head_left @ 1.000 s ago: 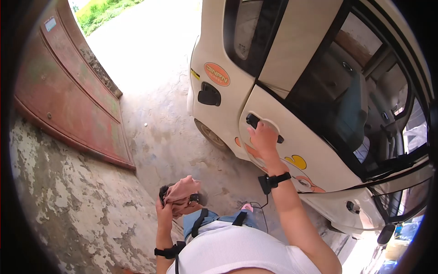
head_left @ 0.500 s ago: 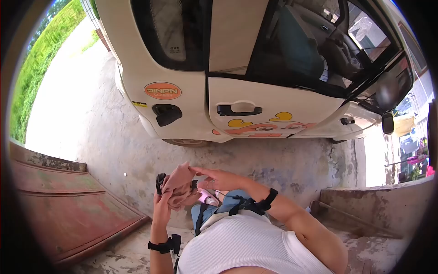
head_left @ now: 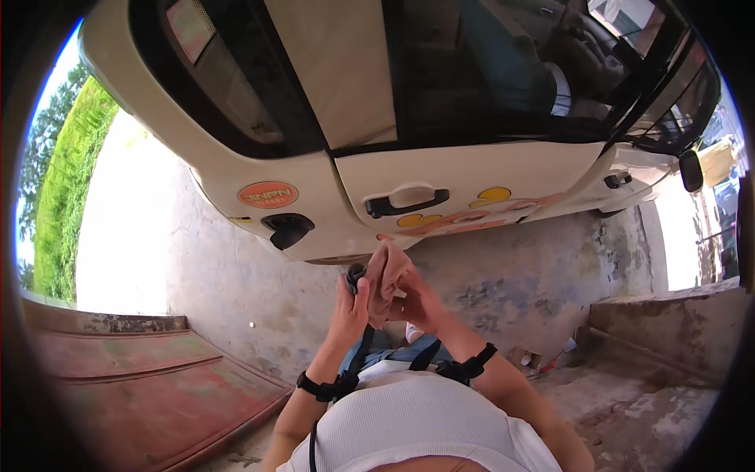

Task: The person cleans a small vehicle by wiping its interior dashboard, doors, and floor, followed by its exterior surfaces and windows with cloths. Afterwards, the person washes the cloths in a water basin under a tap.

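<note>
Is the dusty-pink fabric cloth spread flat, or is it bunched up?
Bunched up: the dusty-pink fabric cloth shows creased folds, gathered at the right hand.

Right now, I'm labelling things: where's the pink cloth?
The cloth is near the head view's centre, in the right hand, right of the left hand's dark object.

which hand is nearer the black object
Left: the left hand holds the black object; the right hand is off to its right, holding the pinkish cloth.
</note>
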### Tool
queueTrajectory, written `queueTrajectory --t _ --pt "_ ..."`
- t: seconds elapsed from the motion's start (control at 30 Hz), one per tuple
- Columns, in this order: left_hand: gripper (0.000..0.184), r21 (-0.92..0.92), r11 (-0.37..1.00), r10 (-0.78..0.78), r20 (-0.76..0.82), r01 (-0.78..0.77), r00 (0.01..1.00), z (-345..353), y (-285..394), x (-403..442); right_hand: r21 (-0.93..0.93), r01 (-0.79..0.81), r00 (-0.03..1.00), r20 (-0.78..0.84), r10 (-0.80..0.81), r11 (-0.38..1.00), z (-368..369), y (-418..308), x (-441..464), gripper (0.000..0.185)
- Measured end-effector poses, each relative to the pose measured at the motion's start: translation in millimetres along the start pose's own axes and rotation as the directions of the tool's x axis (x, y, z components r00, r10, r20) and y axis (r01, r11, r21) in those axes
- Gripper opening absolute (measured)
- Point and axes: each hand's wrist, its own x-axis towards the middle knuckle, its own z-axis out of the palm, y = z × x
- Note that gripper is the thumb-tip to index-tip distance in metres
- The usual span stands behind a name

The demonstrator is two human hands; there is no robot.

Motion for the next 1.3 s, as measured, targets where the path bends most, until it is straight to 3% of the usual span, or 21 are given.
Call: queueTrajectory --t 0.03,0.07,0.13,0.17,0.23,0.27,0.3,0.33,0.4,0.43,0.5,0.53,0.6,0.67,0.73,0.77,0.83,0.97,1.13,1.2,1.3 --pt "0.045 0.091 0.993 0.064 0.078 -0.071 0.995 2.8 3.9 6.5 0.207 -0.009 0.996 0.09 -0.01 0.978 2.4 -6.3 0.3 0.037" --pt "0.045 0.089 0.994 0.064 0.078 -0.071 0.995 4.9 15.5 11.4 0.204 -0.008 0.996 0.089 -0.01 0.979 2.5 -9.4 4.8 0.037" --pt "0.042 -0.286 0.957 0.005 0.189 0.05 0.982 3.2 35.3 18.4 -0.152 0.315 0.949 0.018 -0.316 0.937 3.5 -16.7 18.8 0.034" --pt "0.046 -0.401 0.891 -0.145 0.19 0.212 0.971 -1.9 29.0 25.5 -0.154 0.323 0.946 0.017 -0.324 0.934 10.9 -30.9 20.3 0.034" --pt "0.048 -0.602 0.763 -0.149 0.193 0.237 0.97 -17.2 44.7 37.8 -0.659 0.491 0.785 0.052 -0.617 0.57 29.7 -62.6 21.8 0.03" --pt "0.05 -0.771 0.587 -0.161 0.187 0.246 0.969 -26.1 54.3 42.7 -0.572 0.621 0.683 0.06 -0.728 0.536 40.9 -69.4 28.4 0.03" --pt "0.056 -0.763 0.616 -0.052 0.206 0.194 0.977 -39.5 41.5 47.7 -0.479 0.737 0.567 0.055 -0.822 0.477 51.4 -75.0 37.1 0.029" --pt "0.056 -0.766 0.616 -0.049 0.199 0.186 0.979 -54.3 39.8 49.2 -0.479 0.738 0.569 0.063 -0.82 0.475 59.8 -81.3 46.2 0.029" --pt "0.057 -0.753 0.647 -0.032 0.13 0.119 0.991 -84.9 37.9 51.9 -0.2 0.877 0.4 -0.204 -0.894 0.438 72.5 -96.6 62.2 0.032" --pt "0.056 -0.751 0.655 -0.011 0.101 0.083 0.995 -101.8 30.7 52.8 -0.197 0.879 0.397 -0.201 -0.895 0.434 69.3 -106.2 72.1 0.032" --pt "0.054 -0.772 0.634 -0.011 0.053 0.048 0.999 -137.9 19.7 52.3 -0.672 0.727 -0.056 -0.259 -0.964 0.139 49.2 -119.5 97.5 0.036" --pt "0.052 -0.792 0.61 -0.018 0.006 0.016 1.0 -153.9 14.2 52.2 -0.673 0.728 -0.07 -0.262 -0.963 0.131 47.4 -116.2 112.7 0.036" --pt "0.047 -0.779 0.627 -0.058 -0.069 -0.018 0.996 -180.0 4.4 51.5 -0.989 0.129 -0.344 0.031 -0.939 -0.079 54.3 -107.5 147.2 0.037" --pt "0.047 -0.789 0.614 -0.148 -0.143 -0.022 0.979 -197.4 -11.4 56.9 -0.949 0.173 -0.288 0.206 -0.935 -0.262 76.8 -75.7 172.7 0.034" --pt "0.044 -0.77 0.638 -0.202 -0.15 0.014 0.968 -202.7 -11.4 67.7 -0.824 -0.031 -0.154 0.563 -0.812 -0.566 74.9 -50.4 186.5 0.029" --pt "0.044 -0.773 0.633 -0.189 -0.106 0.039 0.976 -207.0 -13.7 75.1 -0.839 -0.068 -0.173 0.542 -0.822 -0.539 68.6 -62.0 178.8 0.029" --pt "0.043 -0.741 0.669 -0.17 -0.079 0.057 0.982 -207.2 -5.9 88.5 -0.579 -0.039 0.018 0.815 -0.58 -0.814 49.2 -95.9 160.6 0.028" --pt "0.043 -0.671 0.741 -0.099 -0.136 -0.018 0.986 -226.2 1.2 97.7 -0.778 -0.359 -0.154 0.594 -0.79 -0.515 -29.5 -159.1 126.1 0.032" --pt "0.046 -0.488 0.859 -0.023 -0.34 -0.156 0.94 -219.6 35.4 109.9 -0.975 -0.21 -0.572 0.058 -0.818 0.078 -42.9 -238.7 97.7 0.043" --pt "0.047 -0.42 0.87 0.227 -0.122 -0.257 0.966 -218.3 45.9 119.0 -0.968 -0.179 -0.549 -0.051 -0.834 0.177 -18.9 -233.3 101.9 0.046" --pt "0.046 -0.422 0.86 0.257 -0.131 -0.289 0.957 -176.3 60.5 150.0 -0.966 -0.194 -0.315 0.227 -0.922 -0.172 33.0 -158.6 126.0 0.045"
